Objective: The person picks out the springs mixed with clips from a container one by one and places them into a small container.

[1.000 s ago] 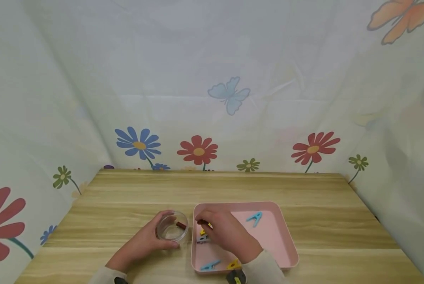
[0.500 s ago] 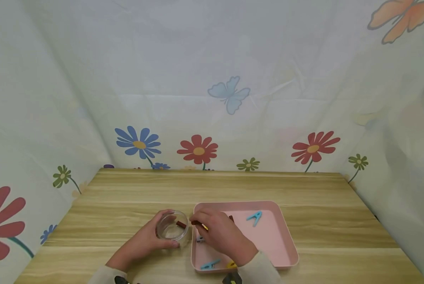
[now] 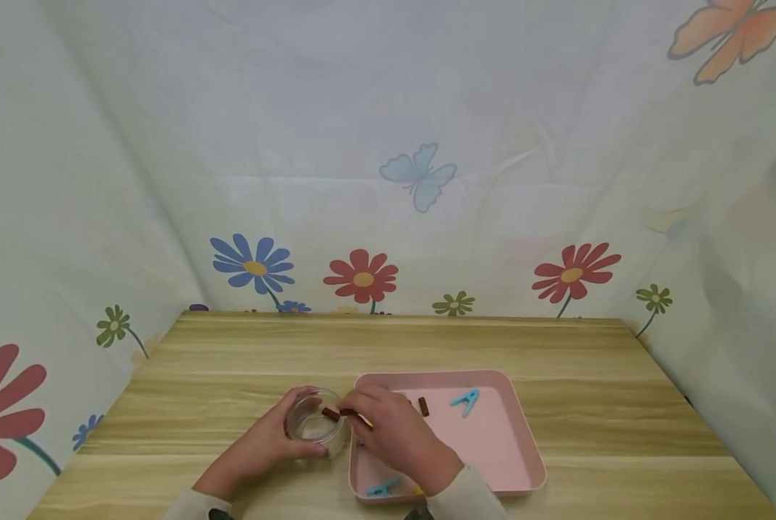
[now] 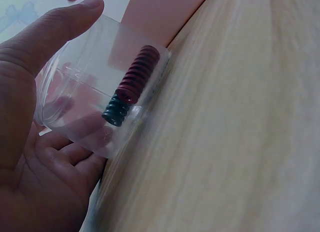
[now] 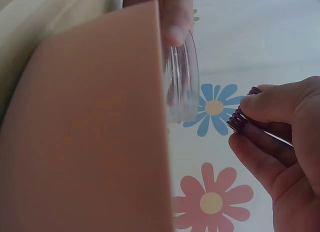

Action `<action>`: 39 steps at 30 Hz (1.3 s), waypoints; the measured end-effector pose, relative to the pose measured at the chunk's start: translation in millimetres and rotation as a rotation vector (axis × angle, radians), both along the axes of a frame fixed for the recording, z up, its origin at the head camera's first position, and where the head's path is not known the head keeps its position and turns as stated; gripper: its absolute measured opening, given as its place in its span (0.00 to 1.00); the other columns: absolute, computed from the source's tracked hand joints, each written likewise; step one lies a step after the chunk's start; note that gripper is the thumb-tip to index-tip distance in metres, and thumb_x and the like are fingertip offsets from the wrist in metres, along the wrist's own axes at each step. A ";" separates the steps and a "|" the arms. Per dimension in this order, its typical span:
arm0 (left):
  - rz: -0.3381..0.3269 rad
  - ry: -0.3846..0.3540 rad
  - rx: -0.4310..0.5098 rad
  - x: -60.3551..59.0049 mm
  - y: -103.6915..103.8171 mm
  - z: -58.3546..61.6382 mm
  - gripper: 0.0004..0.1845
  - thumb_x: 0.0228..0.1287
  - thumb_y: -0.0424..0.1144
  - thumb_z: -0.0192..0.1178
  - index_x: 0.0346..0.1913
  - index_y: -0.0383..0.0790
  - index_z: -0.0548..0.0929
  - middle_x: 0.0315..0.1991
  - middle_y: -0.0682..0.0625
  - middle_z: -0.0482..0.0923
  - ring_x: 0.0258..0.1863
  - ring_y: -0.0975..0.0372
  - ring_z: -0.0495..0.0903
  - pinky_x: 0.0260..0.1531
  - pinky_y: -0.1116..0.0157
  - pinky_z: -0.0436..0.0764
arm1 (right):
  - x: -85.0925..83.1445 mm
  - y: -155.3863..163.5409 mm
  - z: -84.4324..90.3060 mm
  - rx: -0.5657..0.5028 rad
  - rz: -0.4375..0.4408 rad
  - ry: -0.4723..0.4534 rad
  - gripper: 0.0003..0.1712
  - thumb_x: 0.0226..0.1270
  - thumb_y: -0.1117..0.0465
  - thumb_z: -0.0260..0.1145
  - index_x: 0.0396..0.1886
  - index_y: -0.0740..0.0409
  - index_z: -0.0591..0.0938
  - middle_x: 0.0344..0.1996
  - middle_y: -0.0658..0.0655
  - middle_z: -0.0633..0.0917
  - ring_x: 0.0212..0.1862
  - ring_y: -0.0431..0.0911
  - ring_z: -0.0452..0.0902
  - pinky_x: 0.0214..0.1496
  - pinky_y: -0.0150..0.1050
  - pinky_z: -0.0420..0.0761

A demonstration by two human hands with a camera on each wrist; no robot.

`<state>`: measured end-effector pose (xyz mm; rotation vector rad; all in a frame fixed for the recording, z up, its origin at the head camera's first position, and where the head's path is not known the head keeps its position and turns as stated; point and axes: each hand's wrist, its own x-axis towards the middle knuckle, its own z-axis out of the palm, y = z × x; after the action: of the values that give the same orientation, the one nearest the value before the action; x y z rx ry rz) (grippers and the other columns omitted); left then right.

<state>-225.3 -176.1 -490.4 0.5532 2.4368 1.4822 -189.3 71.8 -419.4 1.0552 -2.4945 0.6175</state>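
Left hand (image 3: 267, 442) cupped around a small clear cup (image 3: 314, 424) on the bench (image 3: 232, 361), fingers and thumb curled on its wall. Inside the cup, a dark red spring (image 4: 138, 74) and a dark green spring (image 4: 116, 111), lying end to end. Right hand (image 3: 394, 433) pinching another dark red spring (image 3: 347, 412) at the cup's rim, just left of the pink tray (image 3: 524, 448). In the tray, a brown spring (image 3: 423, 406) and a blue clothespin (image 3: 464, 399).
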 end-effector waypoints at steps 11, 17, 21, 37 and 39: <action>0.023 -0.009 -0.032 1.9 -0.1 0.1 0.44 0.46 0.50 0.76 0.65 0.58 0.63 0.67 0.43 0.70 0.68 0.51 0.67 0.53 0.73 0.71 | 2.2 -9.0 -5.1 -0.062 0.023 0.035 0.10 0.69 0.62 0.63 0.46 0.47 0.85 0.42 0.43 0.85 0.45 0.33 0.81 0.48 0.25 0.78; 0.025 -0.010 -0.033 2.7 0.3 -1.1 0.43 0.46 0.50 0.76 0.65 0.58 0.63 0.66 0.45 0.70 0.66 0.52 0.69 0.54 0.72 0.71 | 2.7 -12.9 -8.3 -0.106 0.049 0.017 0.09 0.69 0.63 0.63 0.45 0.49 0.85 0.42 0.44 0.85 0.46 0.35 0.81 0.49 0.25 0.78; 0.018 -0.017 -0.022 2.3 0.7 -0.8 0.43 0.47 0.49 0.76 0.65 0.58 0.63 0.67 0.43 0.69 0.67 0.52 0.68 0.53 0.73 0.72 | 2.4 -15.0 -11.1 -0.115 0.048 0.005 0.09 0.69 0.63 0.63 0.45 0.48 0.84 0.42 0.44 0.85 0.46 0.35 0.81 0.49 0.25 0.78; 0.056 -0.038 -0.065 -1.0 1.7 1.3 0.44 0.46 0.50 0.76 0.65 0.63 0.62 0.67 0.50 0.69 0.68 0.55 0.67 0.60 0.62 0.69 | -0.1 -23.3 -20.6 -0.103 0.057 0.019 0.09 0.69 0.62 0.63 0.45 0.47 0.84 0.42 0.44 0.85 0.47 0.35 0.81 0.51 0.25 0.77; 0.058 -0.040 -0.062 -1.4 2.2 1.2 0.44 0.46 0.50 0.76 0.65 0.63 0.62 0.67 0.50 0.69 0.69 0.55 0.66 0.61 0.59 0.68 | -0.4 -24.1 -21.6 -0.099 0.061 0.023 0.09 0.69 0.62 0.63 0.45 0.47 0.84 0.42 0.44 0.85 0.46 0.35 0.81 0.50 0.25 0.77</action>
<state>-226.8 -173.8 -489.3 0.4398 2.4784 1.4204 -189.7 47.8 -441.0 1.0980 -2.3931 0.7350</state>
